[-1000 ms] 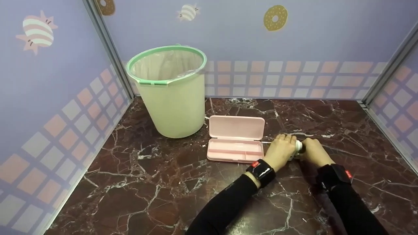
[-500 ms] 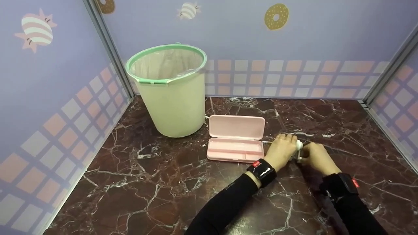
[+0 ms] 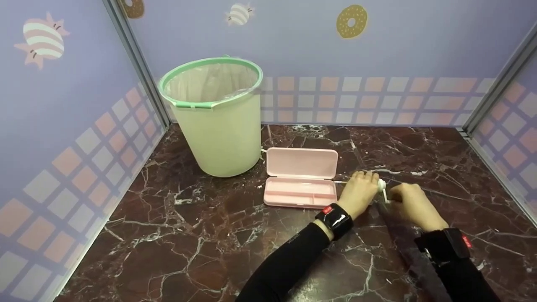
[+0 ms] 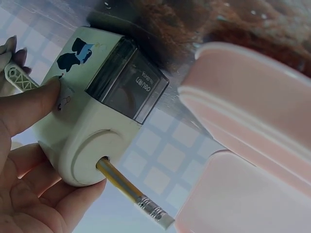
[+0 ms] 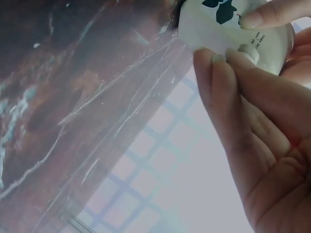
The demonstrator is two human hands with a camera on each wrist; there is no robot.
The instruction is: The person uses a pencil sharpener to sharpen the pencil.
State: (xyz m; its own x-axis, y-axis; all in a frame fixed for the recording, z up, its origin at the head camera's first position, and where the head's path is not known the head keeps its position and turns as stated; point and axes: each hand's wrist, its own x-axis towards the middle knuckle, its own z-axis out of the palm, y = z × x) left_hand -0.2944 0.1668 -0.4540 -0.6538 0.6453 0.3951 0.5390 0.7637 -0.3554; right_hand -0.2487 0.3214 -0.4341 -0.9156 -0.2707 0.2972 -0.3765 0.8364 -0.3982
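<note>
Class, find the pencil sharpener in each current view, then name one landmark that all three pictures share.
Head: the pencil sharpener is right of centre, mostly hidden by the left hand.
Left wrist: large, left of centre, with a pencil in its hole.
Right wrist: at the top right, partly covered by the right hand.
Shared landmark: the checked wall pattern.

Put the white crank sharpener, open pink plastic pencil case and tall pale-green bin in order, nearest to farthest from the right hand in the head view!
1. White crank sharpener: just left of the right hand.
2. Open pink plastic pencil case: farther left.
3. Tall pale-green bin: farthest left, toward the back.
</note>
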